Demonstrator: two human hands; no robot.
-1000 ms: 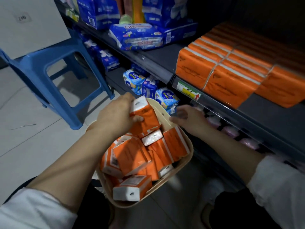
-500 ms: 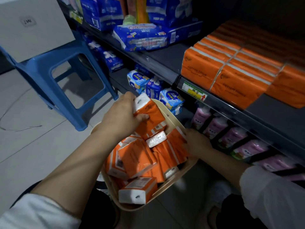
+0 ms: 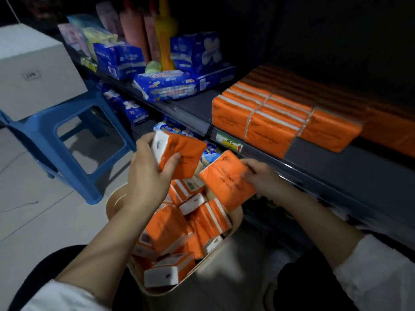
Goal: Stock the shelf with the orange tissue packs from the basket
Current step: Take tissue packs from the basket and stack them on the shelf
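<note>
Gripping one orange tissue pack above the basket, the left hand curls thumb and fingers round it; the right hand pinches a second pack just beside it, below the shelf bearing stacked orange packs

A shop aisle is being shown: blue packs at eleven o'clock and orange tissue packs at two o'clock are being displayed on a shelf, its edge being marked by a price label.
</note>
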